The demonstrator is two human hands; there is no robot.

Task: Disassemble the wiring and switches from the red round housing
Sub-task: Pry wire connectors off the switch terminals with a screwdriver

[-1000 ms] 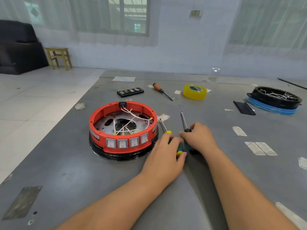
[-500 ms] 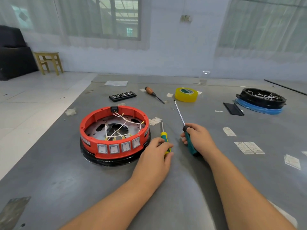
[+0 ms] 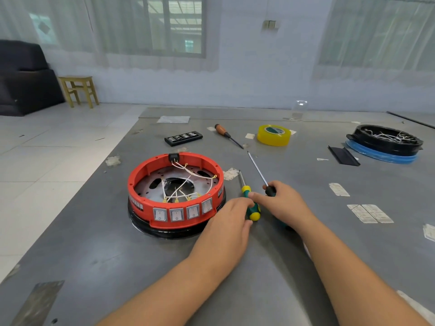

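Looking down at the grey table, we see the red round housing left of centre, sitting on a black base, four rocker switches set in a row in its near wall. White wires with yellow terminals cross its open inside, running from a black socket on the far rim down toward the switches.

Just right of the housing our two hands meet. Our left hand lies over the green and yellow screwdriver, fingers resting on its handle; we cannot tell whether they curl round it. Our right hand grips a second screwdriver, its fingers wrapped round the dark handle, the long shaft pointing away to the far left.

Farther off lie a wooden-handled screwdriver, a roll of yellow tape and a black bit case. At the far right a black round housing holding loose white wires rests on a blue ring, with a flat black piece just left of it.
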